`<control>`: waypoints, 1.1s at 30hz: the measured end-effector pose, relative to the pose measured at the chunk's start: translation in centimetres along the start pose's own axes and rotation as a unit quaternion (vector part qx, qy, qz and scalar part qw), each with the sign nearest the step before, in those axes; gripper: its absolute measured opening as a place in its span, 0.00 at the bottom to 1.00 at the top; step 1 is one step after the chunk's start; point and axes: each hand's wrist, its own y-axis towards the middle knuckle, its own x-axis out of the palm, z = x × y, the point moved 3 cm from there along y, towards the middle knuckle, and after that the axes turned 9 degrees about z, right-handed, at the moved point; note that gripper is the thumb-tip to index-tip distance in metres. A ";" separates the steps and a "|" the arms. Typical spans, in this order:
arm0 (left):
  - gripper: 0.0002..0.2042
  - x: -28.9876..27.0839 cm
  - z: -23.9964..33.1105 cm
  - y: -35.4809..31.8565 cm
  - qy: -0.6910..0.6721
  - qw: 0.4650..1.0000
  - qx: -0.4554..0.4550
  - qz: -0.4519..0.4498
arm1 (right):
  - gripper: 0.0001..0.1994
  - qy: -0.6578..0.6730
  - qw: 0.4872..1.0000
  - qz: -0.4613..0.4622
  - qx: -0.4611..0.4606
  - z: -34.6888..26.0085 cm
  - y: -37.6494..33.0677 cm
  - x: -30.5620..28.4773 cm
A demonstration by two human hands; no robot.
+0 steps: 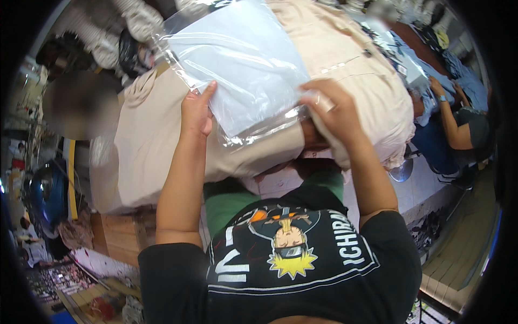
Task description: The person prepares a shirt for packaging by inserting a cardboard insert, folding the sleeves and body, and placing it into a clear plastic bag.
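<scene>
A flat, clear plastic bag (pixel 237 70) with a pale bluish-white folded piece inside, perhaps cloth, is held slightly tilted over the cloth-covered table. My left hand (pixel 198 112) grips its left edge, thumb on top and the other fingers mostly hidden beneath. At the bag's lower right corner, my right hand (pixel 335 110) is closed with thumb and fingertips pinched at the plastic; it is a little blurred. Light glares off the creased film, and a loose strip of plastic sticks out along the near edge.
A beige cloth (pixel 356 86) drapes the table and hangs over its near edge. Clear plastic film (pixel 102 148) hangs at the left. On the right, a seated co-worker (pixel 467 127) handles blue cloth (pixel 418 65). White mannequin-like forms (pixel 137 21) line the back.
</scene>
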 end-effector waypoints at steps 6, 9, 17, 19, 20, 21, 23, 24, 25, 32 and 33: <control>0.18 -8.0 0.9 0.2 -0.128 0.986 0.022 0.107 | 0.29 0.141 0.913 -0.039 0.380 2.1 -1.5 5.4; 0.18 -9.3 1.4 -0.2 -0.154 0.981 0.049 0.103 | 0.41 0.195 0.875 -0.070 0.437 0.9 -2.1 8.6; 0.17 -9.9 2.5 -2.3 -0.111 0.990 0.083 0.007 | 0.44 0.175 0.932 -0.042 0.314 0.3 1.4 12.0; 0.17 -10.0 3.4 -2.3 -0.140 0.986 0.091 0.012 | 0.35 0.166 0.924 -0.136 0.317 0.1 1.2 12.2; 0.17 -9.9 3.8 -2.0 -0.154 0.984 0.094 0.015 | 0.32 0.185 0.902 -0.173 0.351 0.2 1.3 12.4; 0.18 -10.4 3.7 -1.5 -0.144 0.985 0.086 0.032 | 0.28 0.202 0.875 -0.209 0.387 0.0 1.4 12.4; 0.20 -11.1 3.4 -0.5 -0.121 0.988 0.069 0.069 | 0.18 0.240 0.841 -0.212 0.435 0.0 0.7 12.9; 0.21 -11.4 3.4 -0.3 0.027 0.966 0.188 0.174 | 0.18 0.227 0.846 -0.204 0.438 0.4 0.5 13.2; 0.23 -11.3 3.1 -0.5 0.175 0.898 0.299 0.270 | 0.18 0.214 0.850 -0.196 0.440 1.0 0.3 13.5; 0.23 -5.1 -1.9 -4.1 0.546 0.694 0.469 -0.030 | 0.21 0.222 0.836 -0.198 0.461 2.4 -0.3 14.7; 0.20 -4.9 -2.6 -3.7 0.528 0.723 0.444 -0.028 | 0.21 0.244 0.831 -0.178 0.468 2.1 -0.3 14.4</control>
